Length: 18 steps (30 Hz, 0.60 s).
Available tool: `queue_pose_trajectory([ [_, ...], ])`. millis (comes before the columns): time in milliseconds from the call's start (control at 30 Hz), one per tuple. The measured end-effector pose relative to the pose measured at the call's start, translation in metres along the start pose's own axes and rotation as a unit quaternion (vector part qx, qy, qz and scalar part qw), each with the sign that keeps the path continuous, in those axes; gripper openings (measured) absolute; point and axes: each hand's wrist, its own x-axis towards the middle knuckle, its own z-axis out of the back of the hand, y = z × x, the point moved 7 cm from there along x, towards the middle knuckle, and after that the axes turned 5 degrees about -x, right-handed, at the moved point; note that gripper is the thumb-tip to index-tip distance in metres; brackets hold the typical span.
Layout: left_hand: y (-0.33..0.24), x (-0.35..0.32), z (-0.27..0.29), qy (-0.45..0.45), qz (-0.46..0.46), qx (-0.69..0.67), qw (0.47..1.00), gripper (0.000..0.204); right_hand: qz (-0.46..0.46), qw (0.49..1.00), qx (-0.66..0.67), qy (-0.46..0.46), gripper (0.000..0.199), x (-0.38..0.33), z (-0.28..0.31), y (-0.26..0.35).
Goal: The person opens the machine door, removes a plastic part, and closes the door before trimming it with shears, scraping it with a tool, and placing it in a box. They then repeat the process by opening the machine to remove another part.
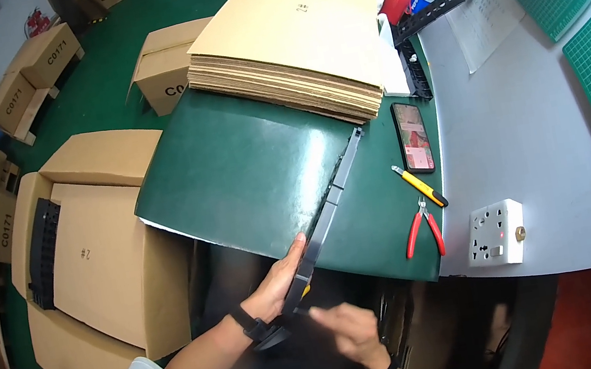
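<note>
A long, narrow black plastic strip (328, 214) slants from the green tabletop down toward my body. My left hand (280, 277) is closed around its lower part, thumb along the side. The far end of the strip lies over the table near the cardboard stack. A small yellow spot shows on its lower right side; I cannot tell what it is. Just right of the strip's lower end, my right hand (352, 334) is slightly blurred, fingers curled and pressed together. What those fingers hold, if anything, cannot be made out.
On the green table (231, 172) are a cardboard sheet stack (279, 39), a phone (413, 137), a yellow cutter knife (421, 185) and red-handled nippers (423, 229). A white socket block (495, 233) stands at right. An open carton (160, 285) with a black part (47, 253) is at left.
</note>
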Motion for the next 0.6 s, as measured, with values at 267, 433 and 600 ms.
queue_pose_trajectory([
  [267, -0.007, -0.011, -0.01, 0.003, 0.014, 0.02, 1.0, 0.04, -0.012, 0.998, -0.062, -0.022, 0.052, 0.026, 0.008, -0.034],
  [433, -0.004, -0.004, -0.003, 0.056, 0.027, -0.013, 0.998, 0.047, 0.042, 0.986, -0.156, -0.05, 0.053, 0.045, 0.015, -0.026],
  [600, -0.005, -0.007, -0.005, 0.052, 0.032, -0.007, 0.998, 0.047, 0.023, 0.989, -0.123, -0.081, 0.053, 0.035, 0.016, -0.028],
])
